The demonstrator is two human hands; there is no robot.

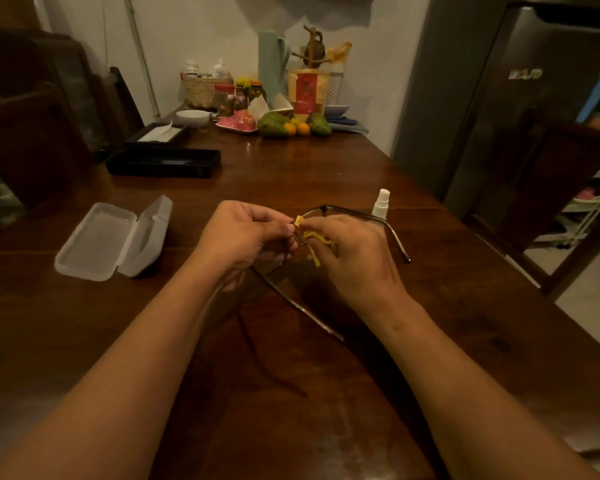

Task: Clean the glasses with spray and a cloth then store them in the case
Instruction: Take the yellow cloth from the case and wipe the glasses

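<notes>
A long dark wooden counter fills most of the view, with a tall grey refrigerator standing beside its right edge. Toward the far left of the counter lies a shallow black tray. Behind it is a dark box with a white sheet sticking out. Fruit, jars and a basket crowd the far end against the wall.

Nearer, on the left, the clear plastic case lies open on the counter, lid tipped back, well apart from the hands.

Both forearms reach in from the bottom edge and meet at the middle. The left grip is closed on the glasses, thumb and fingertips pinching the frame near its front. The glasses are held just above the counter between the two hands — one temple runs back toward the person, the other sticks out to the right past the wrist.

The right grip is clamped on the yellow cloth, which is bunched in its fingertips and pressed against the front of the frame; a strip of cloth hangs below.

The small white spray bottle stands upright on the counter just behind the right hand.
</notes>
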